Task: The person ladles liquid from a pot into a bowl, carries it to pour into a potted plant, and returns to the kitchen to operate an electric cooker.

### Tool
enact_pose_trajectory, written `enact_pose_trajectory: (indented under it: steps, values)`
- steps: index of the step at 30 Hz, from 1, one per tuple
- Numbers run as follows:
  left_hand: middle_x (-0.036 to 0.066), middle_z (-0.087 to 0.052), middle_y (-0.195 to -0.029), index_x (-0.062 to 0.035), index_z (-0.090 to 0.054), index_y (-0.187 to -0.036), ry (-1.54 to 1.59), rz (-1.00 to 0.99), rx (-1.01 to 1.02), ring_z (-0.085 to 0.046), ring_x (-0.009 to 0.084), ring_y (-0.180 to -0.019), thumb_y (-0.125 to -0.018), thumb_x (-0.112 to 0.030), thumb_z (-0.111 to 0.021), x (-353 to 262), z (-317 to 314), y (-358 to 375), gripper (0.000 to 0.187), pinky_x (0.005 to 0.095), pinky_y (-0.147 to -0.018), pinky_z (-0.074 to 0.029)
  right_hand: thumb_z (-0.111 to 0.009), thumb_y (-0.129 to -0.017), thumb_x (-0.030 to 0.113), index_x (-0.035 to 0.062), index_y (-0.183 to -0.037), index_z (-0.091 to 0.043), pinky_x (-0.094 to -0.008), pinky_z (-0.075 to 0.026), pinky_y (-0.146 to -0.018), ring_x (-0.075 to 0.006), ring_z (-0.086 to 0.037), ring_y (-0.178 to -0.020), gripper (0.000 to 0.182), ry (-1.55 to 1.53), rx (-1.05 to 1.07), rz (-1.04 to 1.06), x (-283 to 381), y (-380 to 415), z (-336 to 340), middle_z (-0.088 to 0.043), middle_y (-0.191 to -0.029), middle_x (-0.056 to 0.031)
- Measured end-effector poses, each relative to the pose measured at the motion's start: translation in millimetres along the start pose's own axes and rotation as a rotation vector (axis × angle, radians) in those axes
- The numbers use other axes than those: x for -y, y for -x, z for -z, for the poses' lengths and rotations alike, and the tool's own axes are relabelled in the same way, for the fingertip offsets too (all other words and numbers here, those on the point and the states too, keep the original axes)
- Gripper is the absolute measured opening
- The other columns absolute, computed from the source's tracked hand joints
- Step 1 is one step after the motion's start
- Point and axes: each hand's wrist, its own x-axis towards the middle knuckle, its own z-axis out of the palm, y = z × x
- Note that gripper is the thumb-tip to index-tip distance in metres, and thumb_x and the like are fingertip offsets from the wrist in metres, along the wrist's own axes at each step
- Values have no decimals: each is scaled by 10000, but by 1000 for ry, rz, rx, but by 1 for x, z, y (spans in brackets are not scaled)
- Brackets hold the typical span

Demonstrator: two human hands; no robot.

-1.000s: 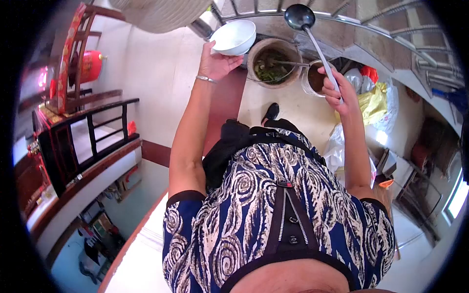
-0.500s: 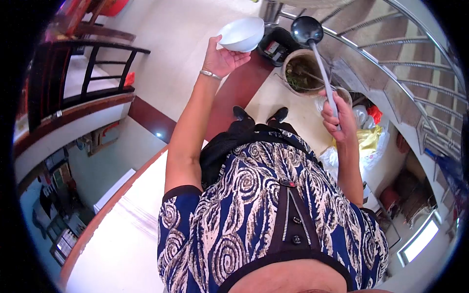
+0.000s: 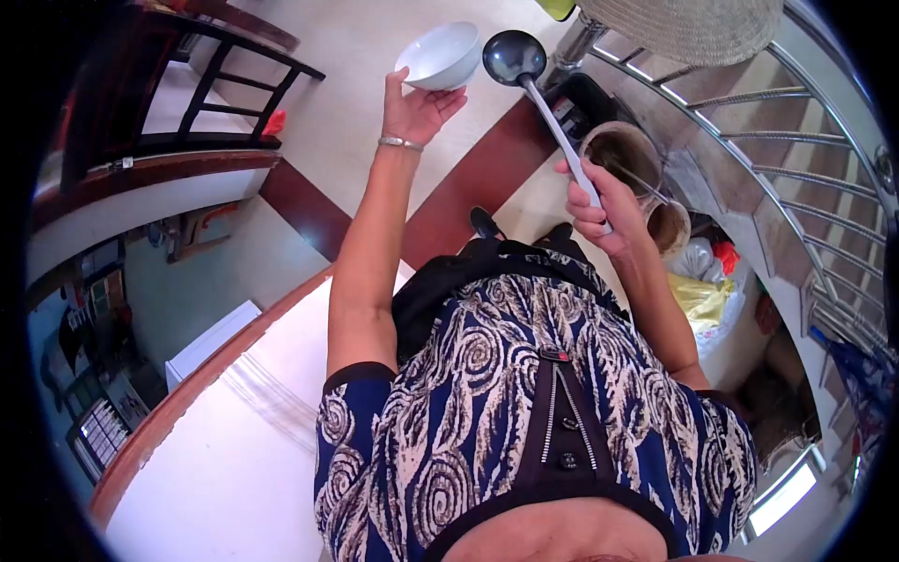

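In my left hand [image 3: 419,110] is a white bowl [image 3: 440,56], its base resting on the fingers with the thumb at its near side. The bowl tilts a little, and no contents can be made out from here. My right hand [image 3: 604,206] grips the light grey handle of a ladle [image 3: 514,58]. The ladle's dark round scoop is just right of the bowl, close to its rim but seemingly apart from it.
A metal stair railing [image 3: 749,139] curves along the right, with a woven hat [image 3: 688,23] at its top. Below stand a black bin [image 3: 579,103], a round pot [image 3: 618,150] and plastic bags [image 3: 702,290]. A dark wooden chair [image 3: 211,89] is at left.
My right hand has brought the ladle leftward, so its scoop is now close beside the bowl. The bowl has shifted slightly left and up, and the whole view has turned a little.
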Motion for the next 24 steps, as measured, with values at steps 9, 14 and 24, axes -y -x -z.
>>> enact_pose_trajectory:
  steps: [9,14,24]
  values:
    - [202,-474,-1132,52,-392,-1196,-16,-25,-44,-528,352,-1022,-652,-454,-641,-2,8,-7,783,474,-936,-429,-381,-940,257,29,-1068,-504,-152,-187,-302,-8,-259,-400,289,26,78,9,12,3,-13,-411,-604,35]
    - [203,-479,-1120,49,-401,-1189,9,-6,-70,-530,355,-1016,-670,-456,-626,-2,9,-5,759,479,-914,-443,-404,-910,229,37,-1035,-529,-154,-184,-302,-7,-253,-378,261,272,62,177,39,8,-48,-426,-591,37]
    - [204,-483,-1101,53,-370,-1234,-107,-6,59,-557,335,-932,-673,-562,-548,-28,-49,21,851,453,-846,-465,-437,-928,224,26,-987,-596,-173,-223,-356,-8,-307,-411,261,784,-139,608,65,18,-83,-405,-542,50]
